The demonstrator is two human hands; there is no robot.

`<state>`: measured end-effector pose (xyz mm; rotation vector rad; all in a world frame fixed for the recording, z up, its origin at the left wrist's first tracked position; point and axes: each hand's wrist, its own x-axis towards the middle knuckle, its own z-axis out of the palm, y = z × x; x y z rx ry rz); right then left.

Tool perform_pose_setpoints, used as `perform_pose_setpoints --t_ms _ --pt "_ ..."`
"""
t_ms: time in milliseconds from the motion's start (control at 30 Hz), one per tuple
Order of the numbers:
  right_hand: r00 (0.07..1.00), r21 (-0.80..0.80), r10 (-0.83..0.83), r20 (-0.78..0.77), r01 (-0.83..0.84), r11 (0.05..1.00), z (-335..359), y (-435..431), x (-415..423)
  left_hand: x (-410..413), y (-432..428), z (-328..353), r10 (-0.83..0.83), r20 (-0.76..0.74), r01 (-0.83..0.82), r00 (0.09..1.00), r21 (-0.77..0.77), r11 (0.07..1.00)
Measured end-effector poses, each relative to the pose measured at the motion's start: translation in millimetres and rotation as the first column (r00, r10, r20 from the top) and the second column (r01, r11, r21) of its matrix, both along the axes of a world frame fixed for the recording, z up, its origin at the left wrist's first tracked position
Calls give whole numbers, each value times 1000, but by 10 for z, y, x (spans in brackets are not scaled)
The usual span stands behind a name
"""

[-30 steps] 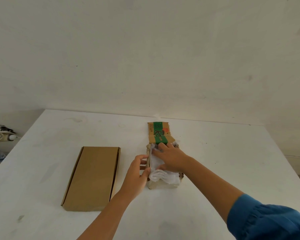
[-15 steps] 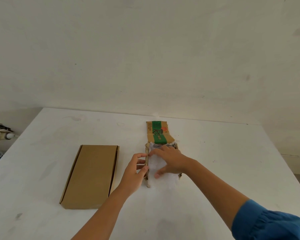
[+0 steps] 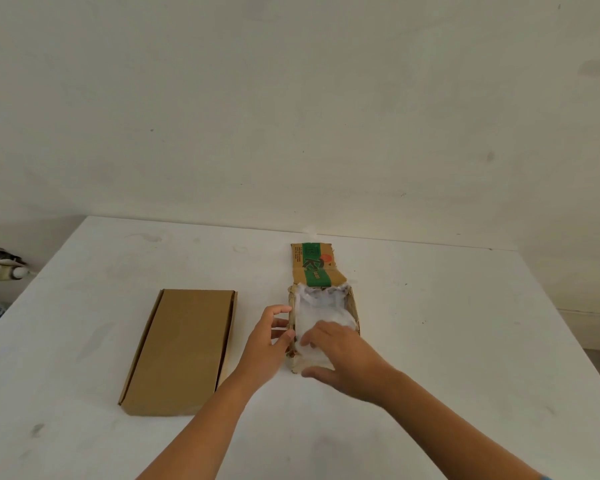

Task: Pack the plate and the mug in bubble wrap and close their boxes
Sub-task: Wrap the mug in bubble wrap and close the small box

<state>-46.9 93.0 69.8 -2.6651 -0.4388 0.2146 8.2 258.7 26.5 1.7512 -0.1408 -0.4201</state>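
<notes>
A small worn cardboard box stands open on the white table, its lid flap with a green printed band lying flat behind it. White bubble wrap fills the box; whatever it wraps is hidden. My right hand rests on the wrap at the box's near end, fingers pressing on it. My left hand holds the box's left wall, thumb at the rim. A flat brown cardboard box, shut, lies to the left.
The white table ends at a plain wall behind the boxes. Past the table's left edge there is some clutter lower down. Bare table surface lies to the right of the small box and in front of both boxes.
My right hand has slid from the far end of the small box to its near end, pressing the bubble wrap down. My left hand stays on the box's left wall.
</notes>
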Motion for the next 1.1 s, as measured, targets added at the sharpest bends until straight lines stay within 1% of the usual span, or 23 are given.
perform_pose_setpoints --t_ms 133,233,300,333,367,400,433,467,567,667,700,733,767,800,833,867,900,933,967,1000,1033,1100 --pt "999 -66 27 -22 -28 997 -133 -31 -36 -4 3 -1 -11 4 11 1000 37 999" --pt "994 -127 71 -82 -81 989 -187 -60 -14 -4 2 -3 -18 16 17 1000 62 998" --pt "987 -119 85 -139 -102 988 -136 -81 -2 -4 -1 -2 -14 14 13 1000 53 998" --pt "989 -90 73 -131 -85 992 -95 -95 -3 -4 -3 -2 -11 10 10 1000 43 999" --pt "997 -78 53 -53 -57 995 -56 -115 -11 -5 -2 0 -8 5 8 1000 35 999" --pt "997 -103 36 70 -29 994 -36 -143 -24 -5 -1 3 -7 0 7 1000 31 999" --pt "987 -145 22 157 1 989 -21 -164 -48 -8 -1 6 -6 -2 6 1000 32 999" --pt "983 -179 15 184 18 984 -35 -181 -78 -11 -1 8 -6 1 6 1000 38 999" --pt "994 -238 27 102 -2 971 -162 -197 -150 -15 -6 17 -10 20 8 1000 63 998" --pt "997 -287 71 19 -62 956 -228 -233 -144 -11 -7 21 -12 18 10 1000 76 997" --pt "998 -264 68 -6 -67 962 -206 -249 -142 -12 -6 20 -13 17 11 1000 77 997" --pt "999 -206 45 -7 -45 978 -168 -262 -134 -11 -3 20 -10 15 9 1000 74 997" --pt "999 -125 3 39 2 992 -122 -271 -120 -11 -1 19 -6 9 5 1000 69 998" --pt "990 -47 -62 127 69 997 -83 -280 -103 -12 1 17 -4 2 4 1000 65 998" --pt "969 0 -123 212 126 992 -44 -282 -74 -10 0 17 -4 -2 4 1000 61 998" --pt "955 4 -159 249 164 986 -16 -279 -43 -8 -1 16 -4 -2 4 1000 56 998" --pt "958 -28 -176 226 187 982 -1 -273 -15 -7 -2 15 -3 -1 3 1000 54 999" --pt "973 -89 -168 158 183 979 -15 -262 7 -7 -2 14 -5 2 4 1000 57 998" --pt "986 -171 -141 87 154 973 -48 -247 20 -6 -3 14 -8 8 7 1000 65 998" --pt "994 -256 -101 50 110 960 -96 -230 19 -6 -6 18 -14 15 12 1000 76 997" --pt "997 -325 -63 48 76 943 -142 -212 7 -8 -11 27 -20 23 18 1000 83 996" --pt "997 -395 -42 60 62 917 -205 -181 -28 -4 -19 31 -26 40 22 999 97 995"
